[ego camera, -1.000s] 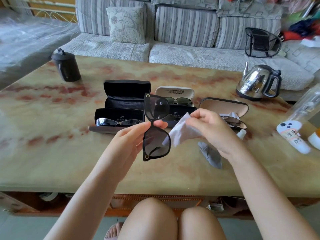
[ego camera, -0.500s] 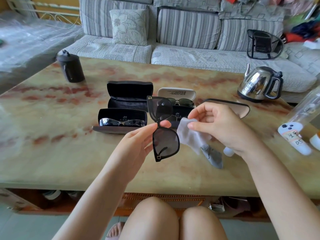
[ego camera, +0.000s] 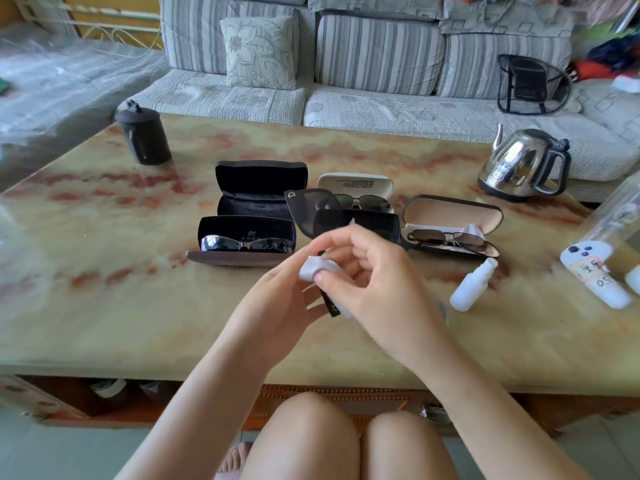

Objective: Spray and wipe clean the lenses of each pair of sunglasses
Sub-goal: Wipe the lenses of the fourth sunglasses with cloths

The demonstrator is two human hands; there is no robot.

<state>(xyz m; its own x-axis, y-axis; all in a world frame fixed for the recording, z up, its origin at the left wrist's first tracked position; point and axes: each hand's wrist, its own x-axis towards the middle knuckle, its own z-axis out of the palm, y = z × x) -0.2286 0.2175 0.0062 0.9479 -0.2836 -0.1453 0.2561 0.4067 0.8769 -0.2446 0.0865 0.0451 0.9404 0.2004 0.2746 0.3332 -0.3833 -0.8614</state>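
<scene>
Since a moment ago the right hand has brought the small pale-grey wiping cloth onto the lower lens of the black square-framed sunglasses, pinched by the left hand above the marbled desk, so wiping has likely begun.

right hand pinching cloth on black sunglasses, left hand holding frame

Two bare, sleeveless forearms, left hand and right hand unadorned, bare knees at lower centre
</scene>
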